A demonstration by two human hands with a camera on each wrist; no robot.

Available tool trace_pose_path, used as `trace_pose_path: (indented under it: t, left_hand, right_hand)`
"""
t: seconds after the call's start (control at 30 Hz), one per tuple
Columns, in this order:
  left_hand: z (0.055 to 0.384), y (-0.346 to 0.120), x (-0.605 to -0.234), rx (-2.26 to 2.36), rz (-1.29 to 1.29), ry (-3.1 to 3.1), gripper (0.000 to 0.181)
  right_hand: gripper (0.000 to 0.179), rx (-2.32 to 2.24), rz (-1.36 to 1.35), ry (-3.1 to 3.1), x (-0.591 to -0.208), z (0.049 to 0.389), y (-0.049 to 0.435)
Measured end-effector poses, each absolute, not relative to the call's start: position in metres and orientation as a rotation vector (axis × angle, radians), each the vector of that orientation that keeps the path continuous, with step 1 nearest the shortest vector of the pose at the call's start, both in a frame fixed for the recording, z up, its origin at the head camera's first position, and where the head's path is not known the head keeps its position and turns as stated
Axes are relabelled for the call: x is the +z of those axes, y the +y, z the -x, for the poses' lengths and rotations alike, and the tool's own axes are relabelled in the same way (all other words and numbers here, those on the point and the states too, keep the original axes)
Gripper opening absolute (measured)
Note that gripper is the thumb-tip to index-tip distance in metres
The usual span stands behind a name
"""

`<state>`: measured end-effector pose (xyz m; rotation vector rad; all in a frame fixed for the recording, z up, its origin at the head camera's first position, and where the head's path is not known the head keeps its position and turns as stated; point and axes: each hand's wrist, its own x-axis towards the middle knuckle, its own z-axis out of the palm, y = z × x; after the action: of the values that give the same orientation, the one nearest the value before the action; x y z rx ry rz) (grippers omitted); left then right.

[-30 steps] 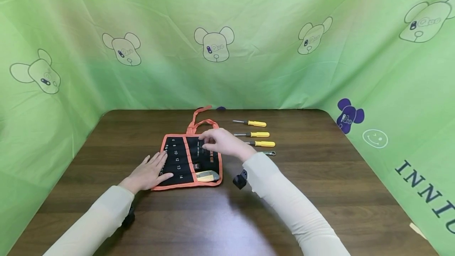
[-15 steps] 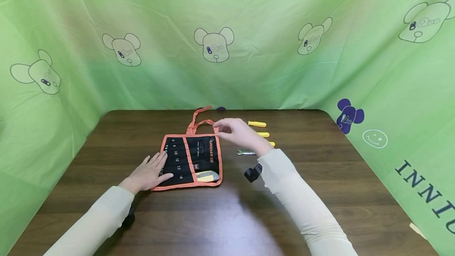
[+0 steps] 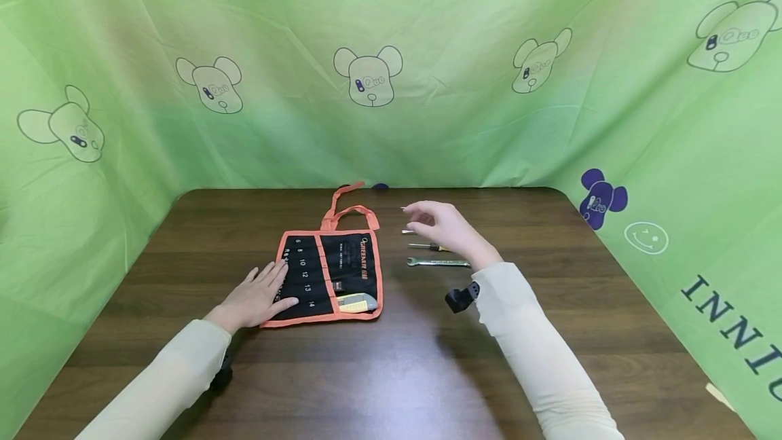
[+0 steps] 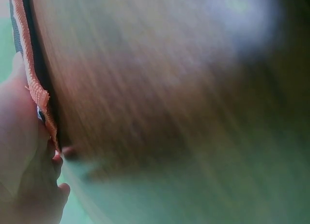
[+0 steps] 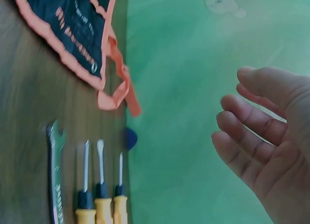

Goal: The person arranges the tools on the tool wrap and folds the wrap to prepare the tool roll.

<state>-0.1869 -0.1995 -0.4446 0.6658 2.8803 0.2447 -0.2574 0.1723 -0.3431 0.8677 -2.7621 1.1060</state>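
Note:
A black tool pouch with orange trim (image 3: pixel 348 257) lies spread on the table, numbers printed along its pockets. My left hand (image 3: pixel 253 296) rests flat on its left edge; the left wrist view shows that hand (image 4: pixel 22 146) beside the orange trim (image 4: pixel 30 64). A yellow and grey utility knife (image 3: pixel 356 303) sits in the pouch's lower right pocket. My right hand (image 3: pixel 444 228) hovers over several tools, fingers loosely bent and holding nothing. In the right wrist view an open-end wrench (image 5: pixel 55 175) and three yellow-handled screwdrivers (image 5: pixel 85 171) lie side by side, their handles partly hidden by the hand in the head view.
Orange tie straps (image 3: pixel 332 212) trail from the pouch toward the table's back edge. The brown wooden table (image 3: pixel 342 379) is surrounded by a green printed curtain (image 3: pixel 275 148) at the back and sides.
My right hand has moved right, from over the pouch to over the screwdrivers, covering their handles and uncovering the wrench. The left hand and pouch have stayed still.

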Motion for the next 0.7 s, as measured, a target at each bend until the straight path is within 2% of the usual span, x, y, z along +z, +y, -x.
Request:
trace_pose_path:
  t: [0.7]
  left_hand:
    - [0.187,-0.2,-0.444,0.244,-0.656,2.878,0.077]
  right_hand:
    - [0.021,1.153,-0.642,-2.77,-0.394,0.263,0.236]
